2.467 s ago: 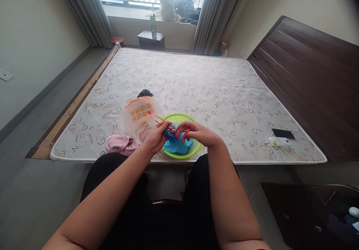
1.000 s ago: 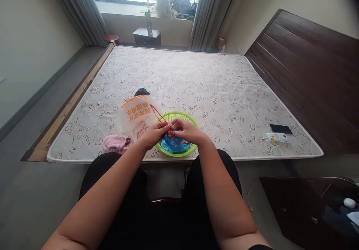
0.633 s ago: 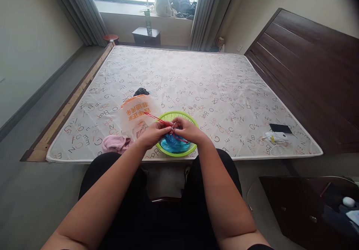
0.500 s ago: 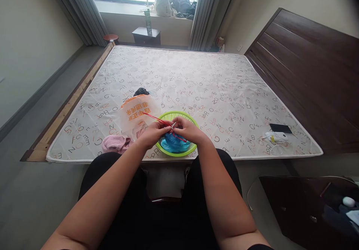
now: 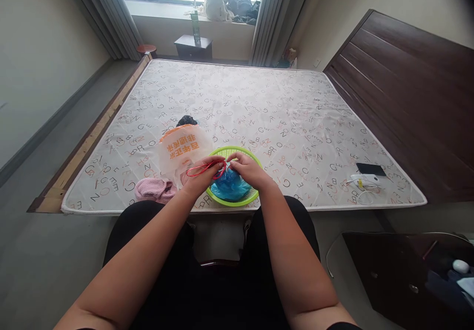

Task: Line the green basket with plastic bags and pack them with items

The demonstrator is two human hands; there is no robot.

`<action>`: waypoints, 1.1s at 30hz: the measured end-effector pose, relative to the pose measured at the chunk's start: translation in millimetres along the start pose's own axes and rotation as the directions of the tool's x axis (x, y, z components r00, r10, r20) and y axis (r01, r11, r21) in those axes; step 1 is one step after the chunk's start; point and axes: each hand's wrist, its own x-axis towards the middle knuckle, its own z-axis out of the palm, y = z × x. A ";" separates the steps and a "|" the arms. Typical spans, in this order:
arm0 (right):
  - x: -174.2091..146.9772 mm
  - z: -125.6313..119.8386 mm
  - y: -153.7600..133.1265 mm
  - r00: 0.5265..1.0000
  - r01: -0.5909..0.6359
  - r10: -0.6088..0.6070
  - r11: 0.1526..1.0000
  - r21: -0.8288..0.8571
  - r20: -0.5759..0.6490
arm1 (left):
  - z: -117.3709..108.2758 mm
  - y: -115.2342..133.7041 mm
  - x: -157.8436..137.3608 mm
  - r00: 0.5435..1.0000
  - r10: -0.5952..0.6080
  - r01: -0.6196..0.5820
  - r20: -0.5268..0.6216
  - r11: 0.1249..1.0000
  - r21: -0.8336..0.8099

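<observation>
My left hand (image 5: 205,173) is closed on a thin red cord (image 5: 198,171), which loops over its back and fingers. My right hand (image 5: 247,168) is beside it with thumb and fingers pinched together near the cord; what lies between those fingertips is too small to make out. Beneath both hands sits a lime-green plastic basket (image 5: 255,197) with a crumpled blue plastic bag (image 5: 231,187) in it. The basket stands at the mattress's near edge.
A white plastic bag with orange print (image 5: 181,144) lies left of the basket, a black bundle (image 5: 187,120) behind it. A pink cloth (image 5: 153,189) is at the near left. Right, a dark phone (image 5: 371,169) and white cable (image 5: 366,197) lie on the mattress (image 5: 237,103).
The red cord, stretched out to the upper left before, now hangs in loops around my left hand. The strand over the blue bag near my right hand has gone from there.
</observation>
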 end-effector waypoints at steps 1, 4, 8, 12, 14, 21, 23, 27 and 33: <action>0.2 0.6 0.8 1.000 -0.011 0.012 1.000 -0.006 0.006 | 0.7 1.0 -0.4 1.000 -0.005 0.005 -0.001 1.000 -0.002; 0.3 3.1 2.2 0.999 -0.032 0.032 0.999 -0.028 -0.004 | 2.5 1.4 -0.8 1.000 0.008 -0.008 0.016 1.000 -0.002; -0.1 6.0 -0.4 0.999 -0.037 0.037 0.999 -0.018 0.002 | 2.3 -4.5 0.5 0.998 0.043 -0.044 0.046 0.999 0.011; -1.3 7.1 -5.4 0.997 -0.045 0.045 0.999 0.004 0.055 | 0.1 -11.3 1.7 0.992 0.098 -0.103 0.081 0.993 0.051; -1.4 7.4 -6.5 0.997 -0.058 0.057 0.998 0.007 0.047 | -0.2 -13.0 1.6 0.989 0.113 -0.118 0.098 0.992 0.049; 0.7 8.9 -4.0 0.998 -0.069 0.069 0.997 0.024 0.008 | 1.6 -6.6 -1.9 0.971 0.163 -0.185 0.177 0.976 0.113; 0.6 8.5 -3.5 0.998 -0.054 0.053 0.998 0.031 0.025 | 1.1 -2.6 -3.2 0.958 0.195 -0.233 0.212 0.957 0.171; 1.2 4.9 0.1 1.000 -0.029 0.029 0.999 -0.022 0.003 | -0.2 2.6 -4.6 0.945 0.226 -0.282 0.235 0.928 0.243; 5.0 -0.6 10.6 1.000 -0.001 -0.001 0.994 -0.108 -0.024 | 0.1 2.4 -3.2 0.967 0.168 -0.213 0.189 0.946 0.246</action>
